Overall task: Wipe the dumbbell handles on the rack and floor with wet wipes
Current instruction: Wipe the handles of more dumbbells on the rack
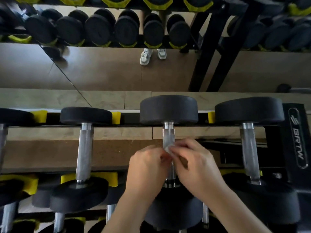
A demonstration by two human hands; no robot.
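Both forearms (127,209) are bare; the mirror (104,71) shows pale laced trainers (146,56).

wall mirror (117,73), white sneakers (152,55) reflected in it

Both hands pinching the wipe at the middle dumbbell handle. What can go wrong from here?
1. The wipe is a small wad pinched between left hand and right hand; it could slip and drop.
2. It sits at the middle of the knurled handle; the end by the far head could go unwiped.
3. The knurling may snag or tear the wipe.
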